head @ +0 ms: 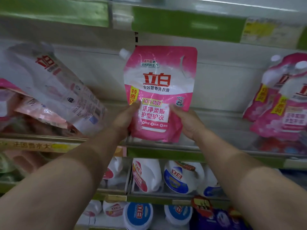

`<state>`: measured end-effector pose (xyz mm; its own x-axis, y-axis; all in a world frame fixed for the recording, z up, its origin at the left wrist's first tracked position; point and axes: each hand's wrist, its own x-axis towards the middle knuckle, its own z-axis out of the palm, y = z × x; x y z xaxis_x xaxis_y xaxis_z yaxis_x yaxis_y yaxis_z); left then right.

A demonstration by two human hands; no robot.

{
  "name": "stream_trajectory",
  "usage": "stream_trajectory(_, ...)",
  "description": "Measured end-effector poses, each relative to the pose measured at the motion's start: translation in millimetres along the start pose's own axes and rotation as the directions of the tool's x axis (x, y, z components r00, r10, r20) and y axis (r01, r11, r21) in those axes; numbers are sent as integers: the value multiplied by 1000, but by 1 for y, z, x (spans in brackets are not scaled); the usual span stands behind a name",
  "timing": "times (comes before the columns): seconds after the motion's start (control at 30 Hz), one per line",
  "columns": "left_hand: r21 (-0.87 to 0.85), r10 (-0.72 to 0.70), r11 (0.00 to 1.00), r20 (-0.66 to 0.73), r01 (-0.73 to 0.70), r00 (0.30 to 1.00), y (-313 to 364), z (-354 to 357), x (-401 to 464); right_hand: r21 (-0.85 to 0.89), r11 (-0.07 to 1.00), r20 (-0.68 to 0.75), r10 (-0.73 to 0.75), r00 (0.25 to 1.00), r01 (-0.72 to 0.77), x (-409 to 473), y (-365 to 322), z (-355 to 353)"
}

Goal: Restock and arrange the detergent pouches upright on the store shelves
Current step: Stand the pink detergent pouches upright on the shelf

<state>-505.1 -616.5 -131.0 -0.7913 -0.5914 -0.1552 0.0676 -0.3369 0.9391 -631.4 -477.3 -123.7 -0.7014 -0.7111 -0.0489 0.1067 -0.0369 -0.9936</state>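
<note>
**Two hands, one pouch being stood upright**

Both lower corners of the pink detergent pouch [159, 92] are being pinched: left hand [123, 119] and right hand [188, 122], thumbs in front. Its long axis is rising straight above the fingertips, spout up, base being held just over the shelf edge [166, 154].

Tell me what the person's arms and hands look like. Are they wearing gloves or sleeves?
No gloves and no sleeves show. The left hand and the right hand are bare, and both forearms are bare right to the picture's edge. I can see no watch, bracelet or ring on them.
</note>
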Motion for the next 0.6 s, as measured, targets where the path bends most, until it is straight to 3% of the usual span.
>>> stream_trajectory(0.13, 20, 40, 999, -66, -39, 997, 7, 2, 1, 6, 998, -182, -55, 982, 57, 3, -18, 6)
stream_trajectory(0.33, -32, -4, 999, -182, -2, 983, 11, 4, 7, -12, 994, -240, -110, 964, 110, -1, -23, 7)
stream_trajectory(0.6, -116, -6, 993, -147, -12, 989, 9, 27, 9, -99, 983, -353, -179, 918, 153, -1, -34, -20)
